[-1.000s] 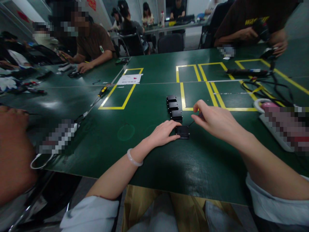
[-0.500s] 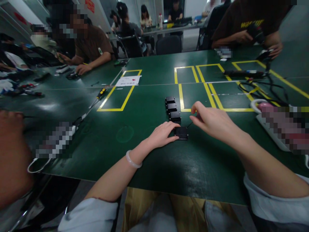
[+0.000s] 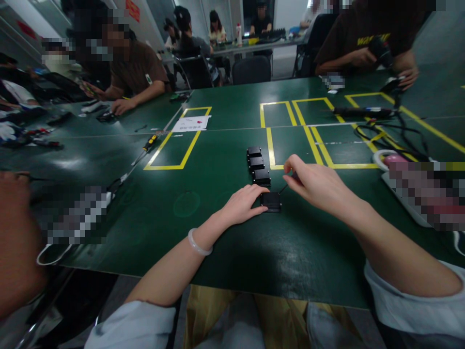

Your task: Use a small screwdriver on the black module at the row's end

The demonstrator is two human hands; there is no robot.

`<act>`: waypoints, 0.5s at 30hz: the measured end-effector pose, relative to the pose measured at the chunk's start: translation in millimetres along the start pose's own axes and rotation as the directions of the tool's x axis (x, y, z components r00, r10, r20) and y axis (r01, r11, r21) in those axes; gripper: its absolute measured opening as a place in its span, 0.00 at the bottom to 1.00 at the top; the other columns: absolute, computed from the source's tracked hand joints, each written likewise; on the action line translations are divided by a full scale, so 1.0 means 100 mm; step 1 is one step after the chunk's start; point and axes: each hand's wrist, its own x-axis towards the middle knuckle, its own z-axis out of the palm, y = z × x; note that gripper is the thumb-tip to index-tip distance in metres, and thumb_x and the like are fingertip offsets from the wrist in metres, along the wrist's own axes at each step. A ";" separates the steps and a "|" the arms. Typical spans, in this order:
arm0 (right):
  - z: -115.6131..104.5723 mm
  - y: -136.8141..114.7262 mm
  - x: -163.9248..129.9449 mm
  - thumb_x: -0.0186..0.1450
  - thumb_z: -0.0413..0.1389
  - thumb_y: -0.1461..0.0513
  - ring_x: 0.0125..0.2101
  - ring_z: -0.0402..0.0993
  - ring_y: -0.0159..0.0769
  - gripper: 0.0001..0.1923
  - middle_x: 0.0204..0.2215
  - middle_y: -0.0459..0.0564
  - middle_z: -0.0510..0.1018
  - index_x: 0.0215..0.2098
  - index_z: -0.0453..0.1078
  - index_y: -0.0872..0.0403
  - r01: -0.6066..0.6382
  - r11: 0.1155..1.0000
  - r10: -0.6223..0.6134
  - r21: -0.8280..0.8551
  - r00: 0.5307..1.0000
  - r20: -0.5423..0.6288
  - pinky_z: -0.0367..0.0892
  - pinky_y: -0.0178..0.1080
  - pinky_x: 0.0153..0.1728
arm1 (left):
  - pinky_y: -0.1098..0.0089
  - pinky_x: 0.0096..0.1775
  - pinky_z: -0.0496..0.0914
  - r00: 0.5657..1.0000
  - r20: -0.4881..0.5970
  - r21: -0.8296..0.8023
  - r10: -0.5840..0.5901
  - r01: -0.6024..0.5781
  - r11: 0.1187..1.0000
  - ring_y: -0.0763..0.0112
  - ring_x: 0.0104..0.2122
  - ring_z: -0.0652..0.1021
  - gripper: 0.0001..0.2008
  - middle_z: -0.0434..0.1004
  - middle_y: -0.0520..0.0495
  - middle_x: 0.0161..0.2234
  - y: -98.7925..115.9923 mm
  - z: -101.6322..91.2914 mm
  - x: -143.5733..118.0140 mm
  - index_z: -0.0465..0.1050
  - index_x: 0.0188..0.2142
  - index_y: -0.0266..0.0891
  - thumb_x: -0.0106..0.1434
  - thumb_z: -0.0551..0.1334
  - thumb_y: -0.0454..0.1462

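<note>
A small black box-shaped part [image 3: 271,201] with tiny studs or screws at its corners lies on the green table [image 3: 225,261]. My left hand [image 3: 244,204] pinches its left side between thumb and fingers. Just to the right, my right hand [image 3: 314,182] is closed on a thin dark-shafted tool [image 3: 282,189], whose tip meets the box near its upper right corner. The tool's handle is hidden in my fingers, so its exact kind does not show. Behind the box, three similar black parts [image 3: 256,163] stand in a row.
Yellow tape outlines [image 3: 271,148] mark the table. A yellow-and-black screwdriver [image 3: 150,142] lies left, near a paper sheet [image 3: 191,123]. Black cables [image 3: 407,133] and a blurred-out tray [image 3: 399,203] are at right. Co-workers sit across; another person's arm [image 3: 18,242] is at left.
The whole view has shifted slightly. Both hands keep their hold on the black part and the tool, with hardly any visible movement.
</note>
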 end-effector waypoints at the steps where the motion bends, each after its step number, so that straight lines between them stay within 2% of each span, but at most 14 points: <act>1: 0.00 -0.01 0.00 0.69 0.45 0.57 0.25 0.69 0.36 0.10 0.28 0.47 0.76 0.44 0.61 0.53 0.000 1.000 0.000 -0.003 1.000 -0.003 0.48 0.36 0.23 | 0.61 0.47 0.68 1.000 -0.001 -0.001 0.001 -0.001 1.000 0.60 0.48 0.72 0.20 0.71 0.45 0.49 0.00 0.00 0.00 0.62 0.54 0.43 0.65 0.62 0.43; 7: 0.00 -0.04 0.00 0.70 0.46 0.53 0.26 0.71 0.38 0.12 0.27 0.47 0.76 0.41 0.62 0.52 -0.016 0.999 0.016 -0.047 1.000 -0.013 0.47 0.36 0.22 | 0.61 0.47 0.68 1.000 -0.003 0.001 0.005 -0.005 1.000 0.60 0.47 0.72 0.20 0.71 0.45 0.49 0.00 0.00 0.00 0.62 0.54 0.43 0.65 0.62 0.43; 15: 0.01 -0.03 0.00 0.70 0.45 0.58 0.24 0.69 0.36 0.09 0.27 0.47 0.75 0.44 0.62 0.53 -0.011 0.999 0.011 -0.036 1.000 -0.009 0.48 0.35 0.22 | 0.61 0.47 0.69 1.000 -0.003 0.012 0.007 -0.007 1.000 0.60 0.47 0.72 0.20 0.71 0.45 0.49 -0.01 0.00 0.00 0.62 0.54 0.42 0.65 0.62 0.43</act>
